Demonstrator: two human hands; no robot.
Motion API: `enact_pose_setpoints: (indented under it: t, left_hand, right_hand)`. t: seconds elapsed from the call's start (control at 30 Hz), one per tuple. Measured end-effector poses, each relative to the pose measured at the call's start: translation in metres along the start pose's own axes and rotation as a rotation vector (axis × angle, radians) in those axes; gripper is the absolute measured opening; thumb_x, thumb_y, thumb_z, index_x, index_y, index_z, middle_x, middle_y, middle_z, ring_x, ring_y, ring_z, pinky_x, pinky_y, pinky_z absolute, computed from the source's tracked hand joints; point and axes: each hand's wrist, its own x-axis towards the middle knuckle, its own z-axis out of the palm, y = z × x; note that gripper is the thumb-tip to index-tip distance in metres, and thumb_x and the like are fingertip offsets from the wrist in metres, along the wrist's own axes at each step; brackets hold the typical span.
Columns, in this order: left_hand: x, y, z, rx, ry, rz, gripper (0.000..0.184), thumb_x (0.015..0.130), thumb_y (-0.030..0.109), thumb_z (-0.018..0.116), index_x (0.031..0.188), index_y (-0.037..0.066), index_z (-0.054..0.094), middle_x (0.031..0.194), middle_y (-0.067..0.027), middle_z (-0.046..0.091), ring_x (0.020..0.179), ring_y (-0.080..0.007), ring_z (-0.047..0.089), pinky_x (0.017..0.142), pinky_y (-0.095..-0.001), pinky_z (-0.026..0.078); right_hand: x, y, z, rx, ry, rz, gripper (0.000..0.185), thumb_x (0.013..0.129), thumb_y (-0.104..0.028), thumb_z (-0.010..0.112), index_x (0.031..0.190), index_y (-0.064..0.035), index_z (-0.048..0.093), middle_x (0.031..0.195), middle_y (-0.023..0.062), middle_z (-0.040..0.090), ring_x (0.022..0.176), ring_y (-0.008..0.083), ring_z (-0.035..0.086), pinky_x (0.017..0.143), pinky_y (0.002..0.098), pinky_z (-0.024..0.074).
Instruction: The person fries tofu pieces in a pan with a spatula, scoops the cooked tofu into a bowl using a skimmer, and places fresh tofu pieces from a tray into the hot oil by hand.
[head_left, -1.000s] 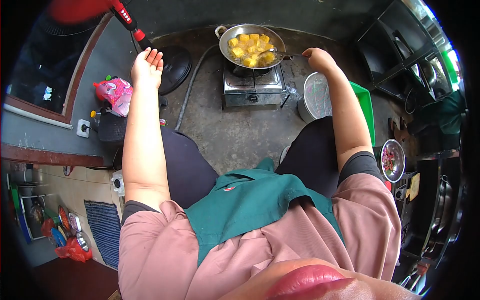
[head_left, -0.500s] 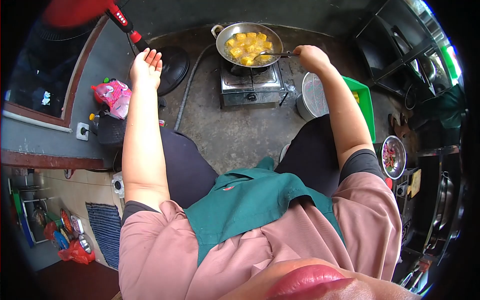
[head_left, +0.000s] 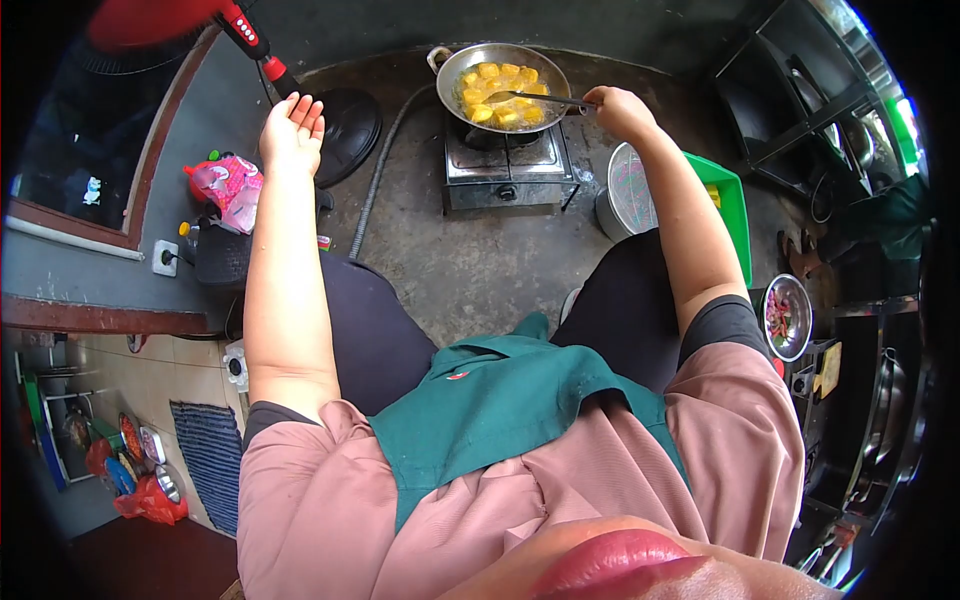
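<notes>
Spatula (head_left: 550, 98) clamped in my right grip (head_left: 622, 113), upper centre: I'm apparently turning yellow chunks (head_left: 507, 117); next calls for sliding underneath. Left grip (head_left: 291, 130): loosely apart.

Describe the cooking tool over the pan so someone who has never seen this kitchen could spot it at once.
Find the metal stove in the upper middle of the picture, then the wide, round pan on it. The long-handled utensil crosses the pan's right rim, its handle gripped by the person's right hand. It is long and thin, unlike the chunky yellow pieces around it.
</notes>
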Motion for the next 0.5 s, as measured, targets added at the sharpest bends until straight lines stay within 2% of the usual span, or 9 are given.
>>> enact_pose_setpoints:
  t: [0.17, 0.37, 0.5]
  left_hand:
    - [-0.0017, -0.0003, -0.0002, 0.001, -0.008, 0.007, 0.02, 0.087, 0.016, 0.057, 0.104, 0.008, 0.058, 0.095, -0.0048, 0.063, 0.089, -0.0206, 0.061, 0.082, -0.0324, 0.045]
    - [-0.0016, -0.0015, 0.0017, 0.008, -0.012, 0.0, 0.019, 0.087, 0.016, 0.056, 0.105, 0.008, 0.058, 0.094, -0.0048, 0.063, 0.088, -0.0206, 0.061, 0.082, -0.0323, 0.045]
    - [-0.002, -0.0025, 0.0014, 0.007, -0.006, 0.001, 0.019, 0.087, 0.016, 0.057, 0.105, 0.008, 0.058, 0.094, -0.0047, 0.063, 0.088, -0.0205, 0.062, 0.082, -0.0323, 0.045]
  right_hand:
    - [-0.0036, -0.0033, -0.0095, 0.005, -0.02, 0.067, 0.031, 0.08, -0.011, 0.053, 0.107, -0.0134, 0.067, 0.102, 0.0137, 0.067, 0.097, 0.0291, 0.063, 0.085, 0.0377, 0.0485]
    - [-0.0013, 0.0002, -0.0066, -0.049, -0.063, 0.043, 0.031, 0.078, -0.012, 0.055, 0.106, -0.0133, 0.068, 0.102, 0.0136, 0.067, 0.097, 0.0289, 0.063, 0.085, 0.0375, 0.0487]
    - [-0.0022, 0.0008, -0.0083, -0.018, 0.013, 0.063, 0.031, 0.079, -0.012, 0.055, 0.107, -0.0136, 0.067, 0.102, 0.0132, 0.067, 0.097, 0.0292, 0.063, 0.086, 0.0383, 0.0486]
